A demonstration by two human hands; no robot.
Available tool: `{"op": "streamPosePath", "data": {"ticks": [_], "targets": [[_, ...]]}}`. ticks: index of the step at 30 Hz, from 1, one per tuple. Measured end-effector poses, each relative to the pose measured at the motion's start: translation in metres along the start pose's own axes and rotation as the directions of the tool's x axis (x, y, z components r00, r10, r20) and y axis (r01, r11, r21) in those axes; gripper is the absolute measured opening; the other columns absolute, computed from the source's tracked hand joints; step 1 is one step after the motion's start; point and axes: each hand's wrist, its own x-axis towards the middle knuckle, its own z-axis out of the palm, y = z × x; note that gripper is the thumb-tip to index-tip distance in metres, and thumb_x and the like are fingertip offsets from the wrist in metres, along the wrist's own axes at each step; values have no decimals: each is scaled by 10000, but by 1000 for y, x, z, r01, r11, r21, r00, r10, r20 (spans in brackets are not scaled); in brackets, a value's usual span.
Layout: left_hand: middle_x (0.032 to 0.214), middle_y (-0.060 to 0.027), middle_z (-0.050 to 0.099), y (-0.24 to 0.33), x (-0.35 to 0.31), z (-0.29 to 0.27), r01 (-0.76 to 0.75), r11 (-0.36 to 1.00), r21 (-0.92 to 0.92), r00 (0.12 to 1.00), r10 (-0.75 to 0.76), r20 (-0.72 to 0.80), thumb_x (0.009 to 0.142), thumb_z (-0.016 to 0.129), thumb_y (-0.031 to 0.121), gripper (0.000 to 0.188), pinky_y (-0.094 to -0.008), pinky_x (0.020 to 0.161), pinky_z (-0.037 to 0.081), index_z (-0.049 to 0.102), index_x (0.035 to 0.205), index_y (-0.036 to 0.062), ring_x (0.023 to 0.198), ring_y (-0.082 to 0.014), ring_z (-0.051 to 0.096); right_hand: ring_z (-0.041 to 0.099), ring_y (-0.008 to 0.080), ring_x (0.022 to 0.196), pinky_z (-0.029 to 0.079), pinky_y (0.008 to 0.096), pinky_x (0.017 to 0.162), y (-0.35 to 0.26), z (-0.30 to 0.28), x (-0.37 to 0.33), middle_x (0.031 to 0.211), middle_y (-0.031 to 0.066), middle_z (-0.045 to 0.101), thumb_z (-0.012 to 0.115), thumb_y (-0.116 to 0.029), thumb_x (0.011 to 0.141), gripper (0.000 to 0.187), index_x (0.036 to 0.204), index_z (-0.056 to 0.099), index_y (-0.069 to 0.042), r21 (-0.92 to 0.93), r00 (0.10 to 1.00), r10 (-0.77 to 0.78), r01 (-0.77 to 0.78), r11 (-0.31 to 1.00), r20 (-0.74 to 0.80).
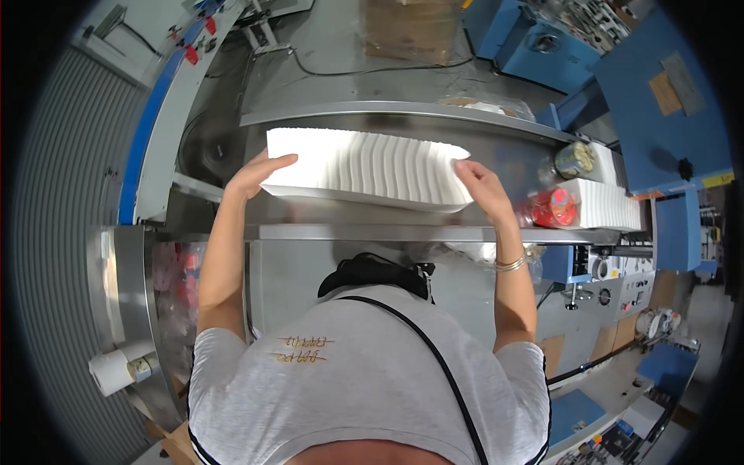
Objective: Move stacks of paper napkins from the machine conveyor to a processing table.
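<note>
- The largest thing near the person is the metal table (519,167); it lies crosswise before the body, with raised edges along both long sides.
- Over this table is the white ridged bundle (368,167). Its long axis goes from left to right, almost parallel to the table edge. Whether it touches the surface, I cannot tell.
- A second white bundle (608,205) lies at the right end, well apart, and nearer to the right hand (482,186).
- The bundle is between the two hands: to the right of the left hand (252,174), to the left of the other. Each grip is closed on one end, opened only as wide as this end needs, with the thumb on the near side; the other fingers are mostly hidden.
- Beside the second bundle stand a red-topped container (554,207) and a jar (575,159); no label there is readable for me.
- Smallest is the gold lettering (302,349) on the grey shirt, upside down, not clearly readable.
</note>
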Motion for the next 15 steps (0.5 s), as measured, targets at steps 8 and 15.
{"op": "streamPosePath", "data": {"ticks": [8,15], "targets": [[1501,-182,266,-21,-19,16,-42,999,29,999,42,7,788,698,491,1005,-356,1131,171,166,1469,-22,1402,-273,224,459,134,1210,422,237,909,-14,16,-28,1460,73,373,499,-534,931,772,1444,294,5,230,942,321,-336,913,102],[1406,-135,438,-18,-15,11,48,987,-152,999,-45,21,810,696,459,811,-347,1090,257,360,1425,49,1315,-235,375,367,218,1306,285,342,1088,-1,-4,-23,1427,114,380,655,-289,884,774,1443,214,15,228,958,192,-240,944,213]]}}
